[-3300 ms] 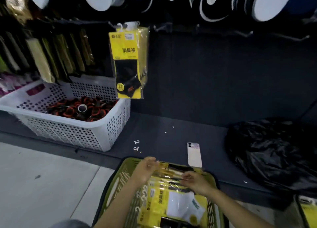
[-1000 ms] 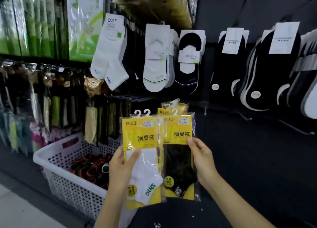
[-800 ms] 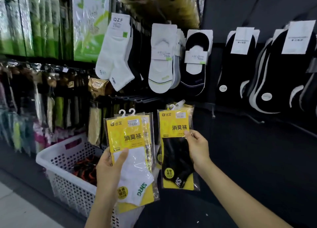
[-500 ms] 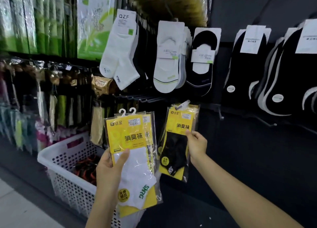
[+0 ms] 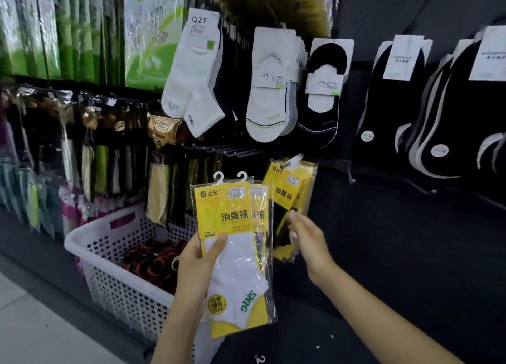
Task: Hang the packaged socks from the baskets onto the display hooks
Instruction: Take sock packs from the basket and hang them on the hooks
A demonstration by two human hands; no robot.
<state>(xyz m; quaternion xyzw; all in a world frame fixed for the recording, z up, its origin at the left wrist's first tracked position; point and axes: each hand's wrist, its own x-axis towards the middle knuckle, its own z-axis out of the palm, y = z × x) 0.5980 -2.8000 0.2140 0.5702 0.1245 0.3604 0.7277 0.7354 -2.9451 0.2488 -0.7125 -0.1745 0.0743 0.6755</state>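
Half a second ago the right hand (image 5: 304, 232) pinched the yellow plastic pack of black socks (image 5: 287, 199); now it has let go, and that pack hangs slightly tilted by its white plastic hanger (image 5: 295, 159) on the dark display wall (image 5: 383, 240), together with similar packs. This hand is blurred, fingers loose, holding nothing, just beside the pack. The left hand (image 5: 197, 262) grips two upright yellow packs of white socks (image 5: 232, 254), thumb across the front. I judge that these two are next.

White QZF sock (image 5: 191, 73) beside green packets (image 5: 147, 34), upper wall
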